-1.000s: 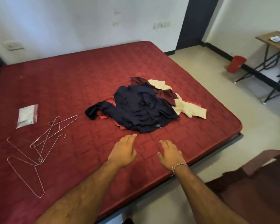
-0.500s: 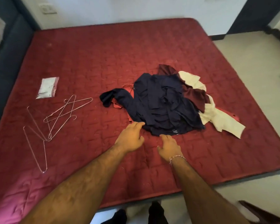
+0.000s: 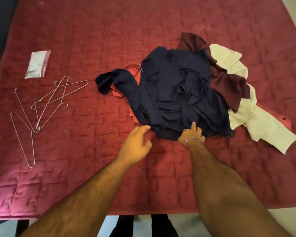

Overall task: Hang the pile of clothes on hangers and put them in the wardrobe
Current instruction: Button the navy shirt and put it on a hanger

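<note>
From the head camera I look down on a red mattress [image 3: 75, 151] with the clothes pile [image 3: 186, 93] lying right of centre. On top is a navy garment [image 3: 169, 86], spread wide, one sleeve trailing out to the left. Under it a maroon piece [image 3: 229, 86] shows on the right and at the far edge, a cream piece [image 3: 256, 124] sticks out on the right and towards the near side, and bits of a red-orange one [image 3: 135, 72] peek out on the left.

My left hand [image 3: 135, 144] sits just at the near-left hem of the navy garment, fingers loosely curved, fingertips touching or almost touching the cloth; it holds nothing that I can see. My right hand [image 3: 191, 134] is on the near hem of the navy garment with the fingers curled down into the fabric and one finger pointing straight up over it; it looks to be pinching the hem, though the grip itself is hidden under the hand. A thin bracelet [image 3: 189, 140] circles that wrist.

Well to the left of the pile, a loose heap of wire hangers [image 3: 46, 103] lies on the mattress, crossing one another. Beyond them is a small clear packet [image 3: 37, 64], lying flat.
</note>
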The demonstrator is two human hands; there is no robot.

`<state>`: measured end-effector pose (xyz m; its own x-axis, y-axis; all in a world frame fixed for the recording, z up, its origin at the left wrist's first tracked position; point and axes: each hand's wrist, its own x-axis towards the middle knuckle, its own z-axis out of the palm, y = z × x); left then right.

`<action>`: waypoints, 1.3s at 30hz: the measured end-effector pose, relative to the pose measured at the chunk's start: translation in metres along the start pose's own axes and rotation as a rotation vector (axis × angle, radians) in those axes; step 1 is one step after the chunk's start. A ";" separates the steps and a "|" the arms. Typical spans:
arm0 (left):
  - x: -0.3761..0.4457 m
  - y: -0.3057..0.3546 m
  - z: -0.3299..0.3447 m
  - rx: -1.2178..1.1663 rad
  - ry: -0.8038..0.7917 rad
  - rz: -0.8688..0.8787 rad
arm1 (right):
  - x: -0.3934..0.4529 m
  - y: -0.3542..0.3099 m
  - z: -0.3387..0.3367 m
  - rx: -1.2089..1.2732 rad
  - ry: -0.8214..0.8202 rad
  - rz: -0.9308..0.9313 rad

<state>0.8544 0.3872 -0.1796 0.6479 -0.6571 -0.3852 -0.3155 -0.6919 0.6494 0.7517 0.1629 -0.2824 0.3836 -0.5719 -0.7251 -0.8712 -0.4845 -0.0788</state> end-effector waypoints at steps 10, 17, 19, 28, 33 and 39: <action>0.017 0.012 0.026 -0.660 0.065 -0.761 | -0.079 0.001 -0.033 1.365 -0.334 -0.492; 0.038 0.026 0.035 -0.899 0.268 -0.821 | -0.142 -0.011 -0.050 1.783 -0.609 -0.609; 0.041 0.000 0.033 -0.735 0.439 -1.017 | -0.152 -0.021 -0.062 1.824 -0.642 -0.629; 0.013 -0.001 -0.024 -1.406 0.466 -0.633 | -0.171 -0.069 -0.093 2.028 -0.367 -0.372; -0.003 -0.004 -0.129 -1.189 0.508 -0.269 | -0.170 -0.106 -0.079 1.066 0.354 -0.188; -0.046 -0.016 -0.296 -0.671 0.043 0.211 | -0.260 -0.231 -0.117 0.623 0.709 -0.965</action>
<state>1.0355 0.5173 0.0216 0.6513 -0.7349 -0.1893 0.0493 -0.2079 0.9769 0.8889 0.3464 0.0041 0.8266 -0.4839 0.2874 -0.0862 -0.6134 -0.7851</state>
